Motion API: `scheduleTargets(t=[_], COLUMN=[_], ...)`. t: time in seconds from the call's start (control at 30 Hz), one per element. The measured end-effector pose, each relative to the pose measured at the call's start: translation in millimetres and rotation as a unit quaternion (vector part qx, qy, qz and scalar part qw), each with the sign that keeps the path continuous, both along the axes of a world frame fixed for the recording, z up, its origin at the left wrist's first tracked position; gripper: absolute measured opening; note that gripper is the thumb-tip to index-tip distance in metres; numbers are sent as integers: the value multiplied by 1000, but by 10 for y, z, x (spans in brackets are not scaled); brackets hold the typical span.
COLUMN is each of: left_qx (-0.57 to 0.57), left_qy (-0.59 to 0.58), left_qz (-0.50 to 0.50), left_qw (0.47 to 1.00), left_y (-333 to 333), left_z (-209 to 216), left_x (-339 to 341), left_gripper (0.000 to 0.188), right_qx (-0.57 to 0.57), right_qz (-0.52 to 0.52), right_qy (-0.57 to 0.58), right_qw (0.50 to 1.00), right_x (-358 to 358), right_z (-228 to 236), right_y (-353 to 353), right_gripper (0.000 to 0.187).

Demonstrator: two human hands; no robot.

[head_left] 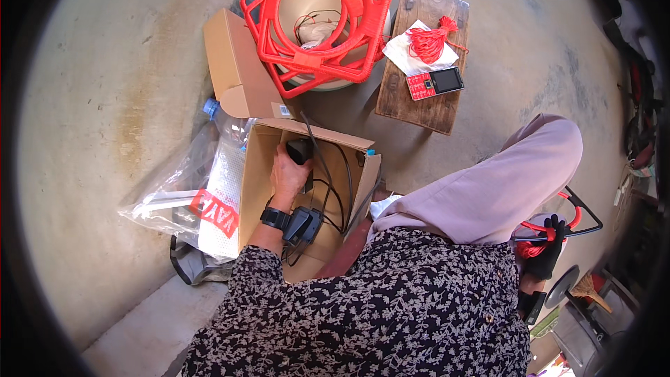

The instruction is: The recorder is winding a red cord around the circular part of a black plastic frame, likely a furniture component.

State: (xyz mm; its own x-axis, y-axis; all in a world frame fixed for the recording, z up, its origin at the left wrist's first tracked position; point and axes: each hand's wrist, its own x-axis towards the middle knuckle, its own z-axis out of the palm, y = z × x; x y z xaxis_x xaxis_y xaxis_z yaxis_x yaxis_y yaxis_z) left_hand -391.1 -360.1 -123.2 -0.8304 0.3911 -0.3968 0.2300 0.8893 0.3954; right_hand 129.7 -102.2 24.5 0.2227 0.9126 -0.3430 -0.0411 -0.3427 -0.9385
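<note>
Inside an open cardboard box (259, 160), my left hand (285, 176) is closed round a small black device (300, 150), whose exact kind I cannot make out. A dark watch-like band (275, 218) is on that wrist. Below it in the box lies a dark grey boxy device (303, 225), with black cables (343, 195) looping beside it. Off to the right, past my knee, my right hand (546, 255) wears a black glove. Its fingers are closed on a black frame (590, 213) partly wrapped in red cord (576, 218); the palm side is hidden.
Red cord-wrapped frames (382, 17) rest over a round pale container (307, 17). A wooden stool (426, 108) bears red cord (427, 45), white cloth (399, 49) and a keypad phone (434, 84). Clear plastic packaging (171, 192) and a bottle (211, 108) stand left of the box.
</note>
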Motion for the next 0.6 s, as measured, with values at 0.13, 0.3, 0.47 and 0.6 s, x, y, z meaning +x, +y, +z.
scheduleTargets(t=[0.13,0.3,0.47,0.6], left_qx=[43,35,37,43], left_qy=[46,140,154,177], left_qz=[34,11,12,-3], left_qw=[997,989,987,983], left_y=[35,150,210,234], left_z=[-126,-224,-165,-131], left_x=[92,161,219,226], left_gripper=[72,72,73,74], right_qx=[-2,-16,-19,-28], right_qz=[-18,-29,-16,-12], right_qy=[-11,-5,-1,16], right_qw=[1000,999,1000,999], right_x=[-28,-26,-37,-66], right_z=[3,7,11,30], right_y=[11,18,20,21], right_gripper=[63,64,63,61])
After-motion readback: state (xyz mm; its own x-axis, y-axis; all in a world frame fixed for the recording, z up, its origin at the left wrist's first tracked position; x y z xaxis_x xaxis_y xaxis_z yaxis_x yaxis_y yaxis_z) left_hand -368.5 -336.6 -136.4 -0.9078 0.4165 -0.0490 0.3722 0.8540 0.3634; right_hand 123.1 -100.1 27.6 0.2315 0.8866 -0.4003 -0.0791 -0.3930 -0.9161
